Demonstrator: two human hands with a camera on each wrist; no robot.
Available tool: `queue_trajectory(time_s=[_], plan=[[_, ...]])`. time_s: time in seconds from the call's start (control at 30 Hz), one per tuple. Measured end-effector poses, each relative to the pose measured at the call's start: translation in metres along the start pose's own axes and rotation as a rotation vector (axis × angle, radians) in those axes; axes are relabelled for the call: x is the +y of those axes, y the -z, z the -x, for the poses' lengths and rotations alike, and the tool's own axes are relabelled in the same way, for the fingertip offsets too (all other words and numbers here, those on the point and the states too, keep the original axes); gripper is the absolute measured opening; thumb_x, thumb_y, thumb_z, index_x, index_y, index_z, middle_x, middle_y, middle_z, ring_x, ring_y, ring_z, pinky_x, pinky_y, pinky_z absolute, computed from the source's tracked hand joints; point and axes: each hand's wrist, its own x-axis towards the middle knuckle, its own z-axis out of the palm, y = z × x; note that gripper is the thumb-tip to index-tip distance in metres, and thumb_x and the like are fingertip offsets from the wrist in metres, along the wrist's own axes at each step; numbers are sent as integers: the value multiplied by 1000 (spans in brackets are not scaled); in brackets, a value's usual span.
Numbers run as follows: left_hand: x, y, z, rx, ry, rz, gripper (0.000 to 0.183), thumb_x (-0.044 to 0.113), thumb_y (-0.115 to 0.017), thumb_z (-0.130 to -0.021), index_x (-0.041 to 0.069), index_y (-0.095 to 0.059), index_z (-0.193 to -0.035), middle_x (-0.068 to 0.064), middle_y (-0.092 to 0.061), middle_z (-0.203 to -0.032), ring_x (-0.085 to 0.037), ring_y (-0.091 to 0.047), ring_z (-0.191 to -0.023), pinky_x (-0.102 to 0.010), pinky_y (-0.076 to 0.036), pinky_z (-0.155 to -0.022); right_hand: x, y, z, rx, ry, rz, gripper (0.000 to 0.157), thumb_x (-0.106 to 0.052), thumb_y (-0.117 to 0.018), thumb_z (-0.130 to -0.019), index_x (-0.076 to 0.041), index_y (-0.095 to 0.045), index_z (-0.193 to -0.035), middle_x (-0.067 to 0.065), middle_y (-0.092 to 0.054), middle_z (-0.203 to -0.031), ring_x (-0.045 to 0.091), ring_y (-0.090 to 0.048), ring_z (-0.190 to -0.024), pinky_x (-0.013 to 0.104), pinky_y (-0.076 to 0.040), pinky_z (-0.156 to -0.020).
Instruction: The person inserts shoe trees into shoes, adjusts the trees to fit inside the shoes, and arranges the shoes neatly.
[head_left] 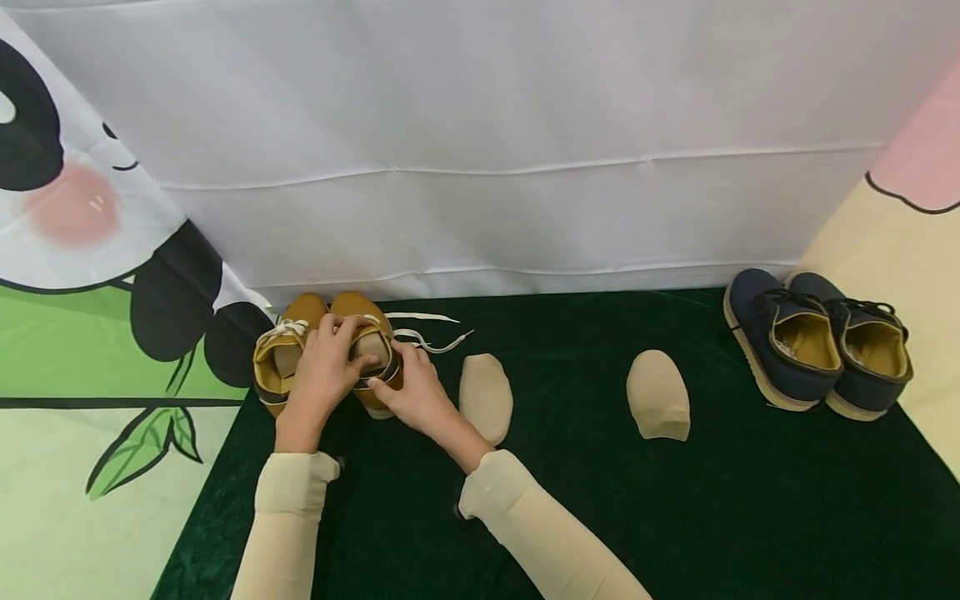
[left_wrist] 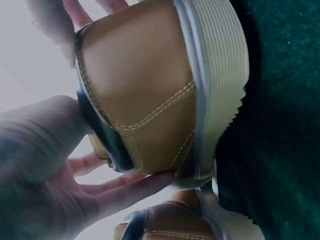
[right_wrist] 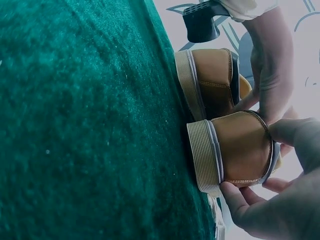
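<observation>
Two mustard-tan lace-up shoes stand side by side at the back left. My hands are on the right-hand tan shoe [head_left: 377,398], whose white laces [head_left: 431,333] trail loose to the right. My left hand [head_left: 327,360] holds its left side, thumb at the collar. My right hand [head_left: 418,385] grips the right side of the collar, with fingers along the outer wall [right_wrist: 242,150]. Inside the opening sits a beige insert [head_left: 371,350]. The left-hand tan shoe [head_left: 268,367] has its white laces tied in a bow and a beige insert inside.
Two loose beige inserts lie on the dark green cloth [head_left: 570,517]: one insert [head_left: 486,400] right of my right hand, another insert [head_left: 658,396] farther right. A pair of navy shoes [head_left: 813,350] stands at the right. White fabric [head_left: 480,217] rises behind; a printed panel [head_left: 75,333] borders the left.
</observation>
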Motion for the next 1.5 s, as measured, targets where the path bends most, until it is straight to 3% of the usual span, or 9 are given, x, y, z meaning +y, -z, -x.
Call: queue_trajectory(time_s=[0.33, 0.83, 1.07, 1.33, 1.5], plan=[[-7, -8, -8, 51, -5, -16, 49, 13, -83, -89, 11, -56, -130, -24, -51, -125, -48, -49, -109, -66, -48, -88, 0, 0, 1, -13, -24, -34, 70, -35, -67, -101, -13, -36, -159, 14, -47, -152, 31, -48, -138, 47, -46, -113], [-13, -12, -15, 84, -6, -68, 51, 18, -87, -85, 13, -56, -125, -20, -53, -118, -43, -48, -103, -66, -50, -77, 0, -2, 1, -11, -16, -9, 66, -33, -66, -102, -14, -37, -158, 12, -48, -151, 28, -49, -133, 45, -48, -109], [-15, -14, -17, 94, -30, -64, 52, 13, -88, -84, 11, -56, -125, -21, -56, -122, -45, -51, -97, -64, -49, -81, -1, -4, 3, -13, -6, 19, 63, -31, -64, -103, -14, -37, -157, 11, -47, -152, 26, -49, -133, 42, -48, -109], [-17, -15, -19, 149, -110, -61, 47, 4, -86, -81, 10, -63, -121, -16, -63, -121, -44, -57, -88, -61, -48, -86, -1, -5, 5, -5, -16, 13, 62, -31, -63, -104, -16, -36, -158, 9, -47, -152, 24, -49, -133, 41, -48, -110], [-17, -15, -18, 165, -113, -43, 45, 2, -84, -82, 10, -65, -122, -15, -65, -121, -45, -57, -90, -63, -48, -88, -2, -6, 5, -4, -19, 23, 63, -32, -63, -104, -16, -35, -158, 8, -47, -153, 24, -48, -134, 41, -48, -111]])
